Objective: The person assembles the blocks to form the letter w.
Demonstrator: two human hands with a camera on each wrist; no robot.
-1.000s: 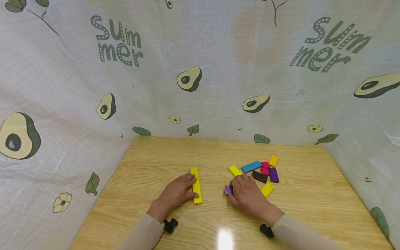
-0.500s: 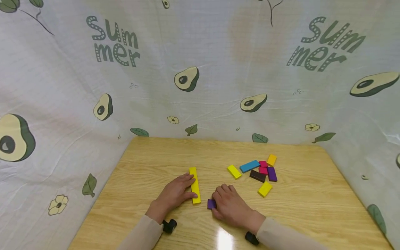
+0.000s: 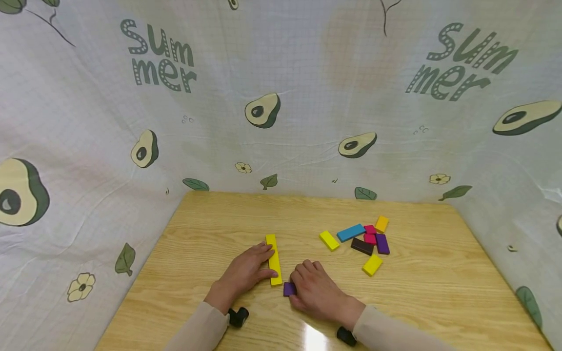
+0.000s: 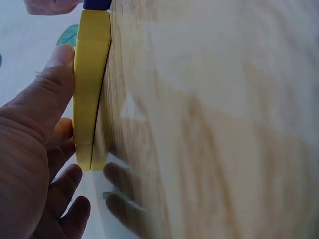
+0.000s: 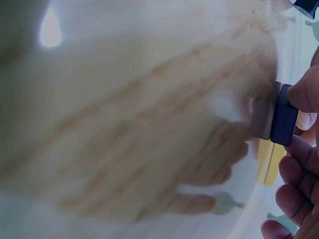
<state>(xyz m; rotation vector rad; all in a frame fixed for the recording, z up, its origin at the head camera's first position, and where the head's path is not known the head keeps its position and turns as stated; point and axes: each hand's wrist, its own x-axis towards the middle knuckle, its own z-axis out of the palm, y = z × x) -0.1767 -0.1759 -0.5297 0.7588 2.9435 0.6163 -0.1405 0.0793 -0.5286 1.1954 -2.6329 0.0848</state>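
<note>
A long, narrow yellow bar (image 3: 274, 261) lies on the table, with faint crosswise lines near its ends in the left wrist view. Along its left side rests my left hand (image 3: 246, 271), thumb (image 4: 61, 62) and fingertips touching it without wrapping round. My right hand (image 3: 318, 292) pinches a dark purple block (image 3: 289, 289) between thumb and fingers, just right of the bar's near end. In the right wrist view the purple block (image 5: 284, 117) partly covers the yellow bar (image 5: 269, 162). I cannot tell whether the two pieces touch.
To the right lie loose blocks: two yellow ones (image 3: 329, 241) (image 3: 372, 265), a blue one (image 3: 351, 232), a dark brown one (image 3: 362, 246), two pink ones (image 3: 370, 239), a purple one (image 3: 382, 244) and an orange one (image 3: 382, 224). A printed cloth (image 3: 303, 146) encloses the wooden table (image 3: 219, 214).
My right hand has brought the purple block leftward and nearer, from beside the loose blocks to the bar's near end. My left hand has stayed at the yellow bar.
</note>
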